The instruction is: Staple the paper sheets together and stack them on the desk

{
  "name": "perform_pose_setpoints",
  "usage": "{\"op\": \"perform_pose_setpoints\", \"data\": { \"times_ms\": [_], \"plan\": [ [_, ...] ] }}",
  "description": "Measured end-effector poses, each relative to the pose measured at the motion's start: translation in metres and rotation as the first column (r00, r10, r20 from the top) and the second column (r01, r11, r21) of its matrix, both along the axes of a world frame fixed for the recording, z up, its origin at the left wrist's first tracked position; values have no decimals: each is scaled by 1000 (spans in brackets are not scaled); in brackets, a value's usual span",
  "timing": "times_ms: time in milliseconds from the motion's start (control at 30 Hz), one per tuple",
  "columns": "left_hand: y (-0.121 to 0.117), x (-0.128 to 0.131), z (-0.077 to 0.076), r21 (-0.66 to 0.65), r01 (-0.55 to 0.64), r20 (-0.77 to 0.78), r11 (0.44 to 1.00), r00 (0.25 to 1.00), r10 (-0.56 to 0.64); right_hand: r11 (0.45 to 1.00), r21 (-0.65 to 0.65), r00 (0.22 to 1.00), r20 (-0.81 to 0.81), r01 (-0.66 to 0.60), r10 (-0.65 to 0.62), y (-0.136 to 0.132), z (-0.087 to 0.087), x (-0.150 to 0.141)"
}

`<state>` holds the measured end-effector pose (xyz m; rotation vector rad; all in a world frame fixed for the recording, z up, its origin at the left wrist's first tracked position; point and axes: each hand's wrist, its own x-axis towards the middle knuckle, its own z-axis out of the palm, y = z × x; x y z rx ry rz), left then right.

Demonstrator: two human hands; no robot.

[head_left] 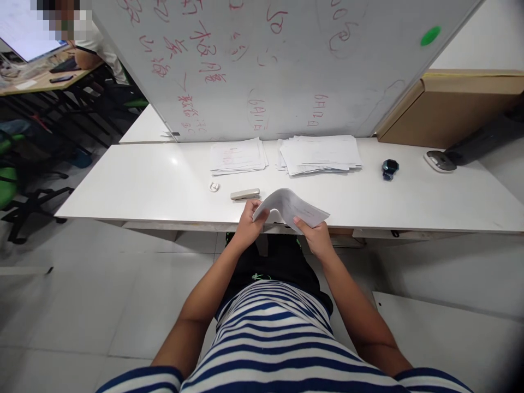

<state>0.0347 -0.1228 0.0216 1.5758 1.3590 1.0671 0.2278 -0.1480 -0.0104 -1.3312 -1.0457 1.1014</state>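
Between my two hands, over the desk's front edge, a few sheets of paper are bent upward into an arch. My left hand pinches their left end, thumb on the near side. At the right end, my right hand grips them with the thumb on top. A light grey stapler lies on the desk just beyond my left hand. Farther back are two piles of printed paper, a smaller left pile and a larger, uneven right pile.
A whiteboard with red writing stands behind the white desk. On the desk are a small white coiled item, a dark blue watch, a computer mouse and a cardboard box. Another person sits at the far left.
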Motion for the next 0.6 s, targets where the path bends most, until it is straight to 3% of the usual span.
{"op": "perform_pose_setpoints", "data": {
  "times_ms": [100,233,367,500,600],
  "plan": [
    [-1,0,-3,71,36,-65,997,997,-32,999,-23,996,83,30,-28,-1,-2,0],
    [-2,-3,-8,35,31,-101,999,995,-27,993,-81,980,183,89,-73,-2,1,4],
    [4,-14,-3,133,-40,-97,990,994,54,982,-67,962,222,176,-158,-5,1,18],
    [26,-33,-1,321,-68,-264,945,952,158,958,-215,964,226,187,-138,-9,-5,36],
    [50,-43,-12,375,-26,-422,927,885,195,940,-320,980,192,118,-58,-14,-9,44]
  ]
}}
